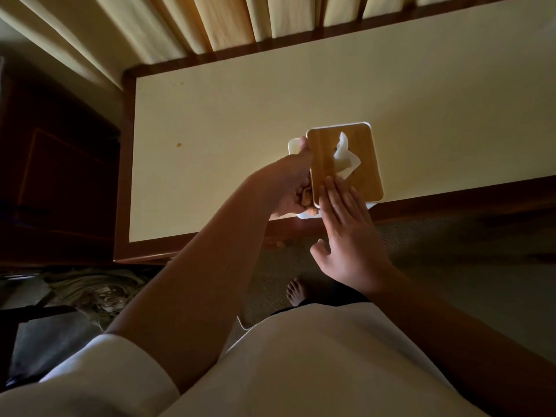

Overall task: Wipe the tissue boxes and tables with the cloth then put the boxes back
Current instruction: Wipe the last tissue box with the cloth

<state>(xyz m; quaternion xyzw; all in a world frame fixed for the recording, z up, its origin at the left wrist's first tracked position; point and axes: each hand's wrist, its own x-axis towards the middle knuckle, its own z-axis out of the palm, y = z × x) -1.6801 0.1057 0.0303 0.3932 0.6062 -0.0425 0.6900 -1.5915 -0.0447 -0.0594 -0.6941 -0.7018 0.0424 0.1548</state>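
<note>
Pinching tissue box edge, left hand

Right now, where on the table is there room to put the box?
The table top is bare left of the tissue box, out to the wooden edge, save a brown spot. It is bare behind the box towards the curtains, and to its right. The front edge is crowded: box, left hand with cloth, right hand.
</note>
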